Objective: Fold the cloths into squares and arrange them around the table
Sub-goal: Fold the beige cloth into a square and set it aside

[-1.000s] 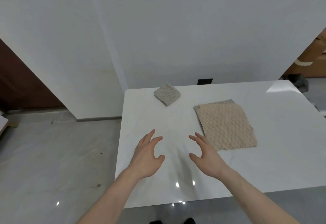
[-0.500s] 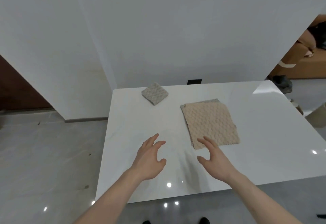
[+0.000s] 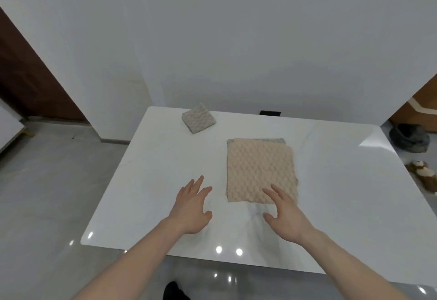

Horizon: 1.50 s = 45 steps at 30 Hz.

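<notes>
From the head camera, a glossy white marble-look bench (image 3: 331, 181) fills the middle of the view, set against a plain white wall. A small grey textured cloth folded into a square (image 3: 198, 121) lies near the far left corner of the bench, turned diamond-wise. Well apart from it, toward the centre, a larger beige waffle-textured cloth (image 3: 260, 169) lies flat and unfolded, with a strip of grey cloth (image 3: 272, 140) showing under its far edge. The left hand (image 3: 192, 207) hovers over the bare bench just left of the beige cloth, fingers spread and holding nothing. The right hand (image 3: 285, 212) is likewise spread wide and empty, its fingertips (image 3: 274, 187) over the cloth's near right corner; whether they touch it cannot be told.
</notes>
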Each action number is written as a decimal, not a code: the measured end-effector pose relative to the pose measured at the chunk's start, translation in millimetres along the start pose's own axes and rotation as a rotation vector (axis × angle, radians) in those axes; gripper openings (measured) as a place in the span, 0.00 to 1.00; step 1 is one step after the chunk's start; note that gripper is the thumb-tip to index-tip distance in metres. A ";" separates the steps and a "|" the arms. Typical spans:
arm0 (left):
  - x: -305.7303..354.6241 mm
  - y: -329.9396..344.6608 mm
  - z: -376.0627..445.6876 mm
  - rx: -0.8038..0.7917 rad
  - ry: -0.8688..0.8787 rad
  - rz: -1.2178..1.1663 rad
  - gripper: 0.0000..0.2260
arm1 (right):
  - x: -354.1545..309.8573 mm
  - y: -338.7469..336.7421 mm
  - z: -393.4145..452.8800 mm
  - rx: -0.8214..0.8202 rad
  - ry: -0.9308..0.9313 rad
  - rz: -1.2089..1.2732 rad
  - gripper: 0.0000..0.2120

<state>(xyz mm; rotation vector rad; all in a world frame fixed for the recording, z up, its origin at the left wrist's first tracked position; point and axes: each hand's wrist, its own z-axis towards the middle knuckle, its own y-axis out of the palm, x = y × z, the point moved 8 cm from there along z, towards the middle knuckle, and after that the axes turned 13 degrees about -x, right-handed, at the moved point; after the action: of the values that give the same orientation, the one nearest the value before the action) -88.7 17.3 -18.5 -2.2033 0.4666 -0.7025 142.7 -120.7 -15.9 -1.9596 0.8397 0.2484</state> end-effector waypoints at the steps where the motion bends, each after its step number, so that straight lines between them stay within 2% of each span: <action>1: 7.6 2.8 4.0 -0.003 -0.005 0.022 0.33 | 7.5 -0.4 2.2 -0.011 0.000 -0.014 0.34; 8: 36.6 15.5 54.7 0.002 0.066 0.120 0.33 | 50.2 -1.8 37.6 -0.014 0.044 -0.060 0.34; 15: 25.1 78.7 165.5 0.055 0.213 0.099 0.34 | 119.2 30.9 122.9 0.133 0.016 -0.119 0.29; 17: 18.0 103.2 180.9 0.148 0.241 0.091 0.34 | 137.1 46.4 138.3 0.269 -0.018 -0.115 0.29; 19: 13.6 120.5 183.5 0.276 0.263 0.087 0.32 | 142.4 59.5 140.5 0.449 -0.067 -0.111 0.26; 22: 12.2 128.6 183.5 0.390 0.292 0.064 0.31 | 140.5 68.5 137.2 0.607 -0.137 -0.183 0.24; 30: 9.0 127.4 172.5 0.560 0.344 0.004 0.27 | 143.3 73.1 134.6 0.679 -0.152 -0.229 0.22; 36: 6.4 125.5 163.3 0.616 0.312 -0.047 0.21 | 143.4 70.3 127.7 0.706 -0.169 -0.176 0.21; 40: 1.9 125.0 158.8 0.675 0.287 -0.097 0.14 | 143.5 67.7 120.9 0.773 -0.181 -0.138 0.20; 45: 0.0 123.5 151.2 0.769 0.291 -0.116 0.05 | 150.2 64.2 113.5 0.890 -0.108 -0.142 0.18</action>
<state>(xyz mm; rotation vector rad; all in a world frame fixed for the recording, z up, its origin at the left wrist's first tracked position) -8.9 22.3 -196.6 -1.4175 0.1592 -1.0617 231.4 -113.8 -193.8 -1.1466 0.5851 -0.1015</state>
